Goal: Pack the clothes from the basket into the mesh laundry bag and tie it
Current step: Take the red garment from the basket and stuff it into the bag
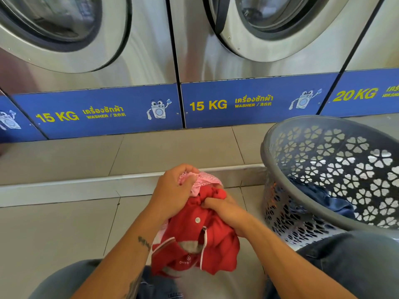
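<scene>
Stuffing a red shirt (200,244) into the pink bag (199,182) on our lap.

Our left hand (172,190) pinches the bag's pink mesh rim, apparently holding the mouth up and open; our right hand (226,210) is curled on a bunched fold of shirt at that mouth, likely to feed it in. Most of the shirt hangs below the hands, outside the bag as far as we can tell. To our right the grey basket (323,160) leans on the floor (64,223), with blue clothes (319,197) left inside. Two washers (151,61) stand well ahead; nothing blocks our reach.
</scene>
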